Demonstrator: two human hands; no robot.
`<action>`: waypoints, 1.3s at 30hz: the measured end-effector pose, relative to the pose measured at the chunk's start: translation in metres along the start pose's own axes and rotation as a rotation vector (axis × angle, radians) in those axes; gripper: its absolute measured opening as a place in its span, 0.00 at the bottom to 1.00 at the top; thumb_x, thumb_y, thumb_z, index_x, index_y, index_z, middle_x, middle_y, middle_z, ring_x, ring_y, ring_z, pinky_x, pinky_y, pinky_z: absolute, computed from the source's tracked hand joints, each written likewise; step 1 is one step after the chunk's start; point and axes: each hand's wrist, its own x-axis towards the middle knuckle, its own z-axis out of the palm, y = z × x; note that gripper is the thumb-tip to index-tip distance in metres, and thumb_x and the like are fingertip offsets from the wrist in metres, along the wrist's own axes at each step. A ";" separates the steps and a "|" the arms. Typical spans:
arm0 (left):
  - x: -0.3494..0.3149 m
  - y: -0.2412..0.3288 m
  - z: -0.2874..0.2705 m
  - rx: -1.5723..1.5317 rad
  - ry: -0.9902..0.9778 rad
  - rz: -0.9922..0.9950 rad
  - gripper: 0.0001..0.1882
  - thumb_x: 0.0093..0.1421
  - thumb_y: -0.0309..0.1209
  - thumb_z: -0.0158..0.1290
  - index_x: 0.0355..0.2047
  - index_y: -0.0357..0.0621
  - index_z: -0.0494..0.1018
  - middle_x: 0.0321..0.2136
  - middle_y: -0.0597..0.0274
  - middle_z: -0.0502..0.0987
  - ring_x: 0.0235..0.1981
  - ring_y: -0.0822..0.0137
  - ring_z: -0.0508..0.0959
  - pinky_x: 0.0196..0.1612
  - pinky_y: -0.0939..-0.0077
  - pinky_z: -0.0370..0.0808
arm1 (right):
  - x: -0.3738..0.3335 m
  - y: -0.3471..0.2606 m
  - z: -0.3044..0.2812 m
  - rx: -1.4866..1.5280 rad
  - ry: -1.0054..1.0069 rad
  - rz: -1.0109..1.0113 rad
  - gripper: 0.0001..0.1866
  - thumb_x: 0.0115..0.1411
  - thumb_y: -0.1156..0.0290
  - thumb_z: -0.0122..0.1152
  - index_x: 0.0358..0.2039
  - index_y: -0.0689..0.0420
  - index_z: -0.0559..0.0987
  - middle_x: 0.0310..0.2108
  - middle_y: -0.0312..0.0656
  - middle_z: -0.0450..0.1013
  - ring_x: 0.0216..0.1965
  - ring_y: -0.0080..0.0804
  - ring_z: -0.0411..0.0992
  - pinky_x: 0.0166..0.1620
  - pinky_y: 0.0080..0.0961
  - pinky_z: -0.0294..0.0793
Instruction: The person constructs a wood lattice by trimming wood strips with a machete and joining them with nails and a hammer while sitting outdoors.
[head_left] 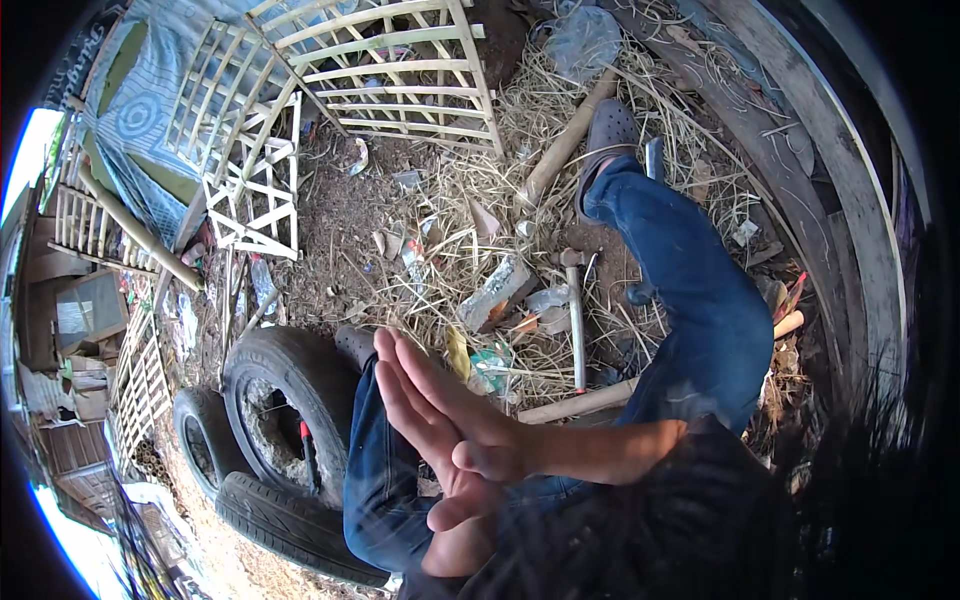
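Note:
My right hand [470, 408] and my left hand [412, 425] are pressed palm to palm in front of my lap. Their fingers are stretched out straight toward the upper left, and I see nothing held between them. Both thumbs stick out on the near side. Beyond the hands, a hammer [576, 325] lies on the straw-strewn ground with its head away from me. To its left is a rough block [495, 292], grey with some reddish-brown. A red-handled tool [307, 445] is at the opening of a tyre [290, 365] left of my knee.
Bamboo lattice panels [390, 75] stand at the far side, near a patterned blue cloth [140, 115]. More tyres [290, 525] lie at my left. A bamboo pole [565, 145] rests by my shoe [612, 128]. Wooden planks [840, 170] line the right; a plastic bag [585, 42] lies far off.

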 end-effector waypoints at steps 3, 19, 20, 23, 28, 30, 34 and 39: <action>0.016 0.006 -0.029 0.303 0.194 0.026 0.59 0.56 0.68 0.38 0.64 0.26 0.32 0.67 0.38 0.29 0.69 0.55 0.31 0.69 0.63 0.28 | -0.011 -0.007 0.032 0.146 -0.104 0.102 0.56 0.59 0.36 0.45 0.66 0.60 0.26 0.69 0.52 0.21 0.70 0.47 0.22 0.67 0.46 0.26; 0.013 0.042 -0.119 0.493 -0.187 -0.045 0.64 0.44 0.81 0.25 0.67 0.40 0.43 0.67 0.37 0.32 0.68 0.39 0.27 0.62 0.38 0.22 | -0.003 0.020 0.067 0.128 -0.341 0.261 0.61 0.54 0.28 0.43 0.65 0.63 0.28 0.68 0.58 0.22 0.69 0.54 0.20 0.66 0.52 0.24; 0.019 0.034 -0.097 0.406 -0.268 -0.020 0.62 0.46 0.80 0.25 0.67 0.40 0.43 0.67 0.37 0.32 0.67 0.39 0.27 0.62 0.38 0.22 | 0.011 0.010 0.054 0.040 -0.299 0.255 0.60 0.54 0.28 0.42 0.66 0.60 0.29 0.68 0.57 0.22 0.69 0.54 0.21 0.66 0.53 0.23; 0.006 0.011 -0.086 0.426 -0.381 0.046 0.58 0.50 0.77 0.27 0.67 0.43 0.43 0.67 0.37 0.33 0.67 0.37 0.27 0.61 0.36 0.23 | 0.002 0.035 0.043 -0.009 -0.027 0.102 0.50 0.56 0.29 0.37 0.69 0.43 0.34 0.70 0.49 0.23 0.69 0.54 0.22 0.65 0.57 0.19; 0.054 0.011 -0.142 0.463 -0.457 -0.151 0.55 0.52 0.75 0.28 0.67 0.43 0.43 0.67 0.36 0.36 0.68 0.38 0.34 0.62 0.35 0.28 | -0.003 0.036 0.029 -0.272 -0.354 0.591 0.54 0.55 0.37 0.48 0.68 0.59 0.36 0.69 0.57 0.30 0.70 0.50 0.28 0.67 0.47 0.30; 0.066 0.012 -0.197 0.628 -0.416 -0.281 0.55 0.52 0.75 0.27 0.67 0.44 0.43 0.66 0.37 0.38 0.68 0.39 0.37 0.63 0.34 0.31 | -0.015 0.051 0.043 -0.232 -0.512 0.817 0.54 0.56 0.44 0.54 0.67 0.63 0.36 0.68 0.59 0.33 0.70 0.49 0.31 0.68 0.42 0.33; 0.089 0.066 -0.283 0.936 -0.295 -0.306 0.39 0.60 0.51 0.50 0.62 0.38 0.52 0.61 0.37 0.54 0.65 0.41 0.52 0.65 0.44 0.44 | 0.010 0.061 0.044 -0.386 -0.654 1.035 0.48 0.55 0.58 0.63 0.66 0.66 0.46 0.67 0.58 0.43 0.69 0.47 0.40 0.68 0.36 0.41; -0.005 0.121 -0.323 1.001 -0.182 -0.534 0.37 0.53 0.48 0.59 0.57 0.41 0.61 0.56 0.45 0.64 0.60 0.50 0.63 0.63 0.51 0.53 | 0.056 0.141 0.052 -0.459 -0.688 1.106 0.41 0.54 0.63 0.66 0.63 0.61 0.57 0.60 0.56 0.59 0.63 0.45 0.58 0.63 0.37 0.56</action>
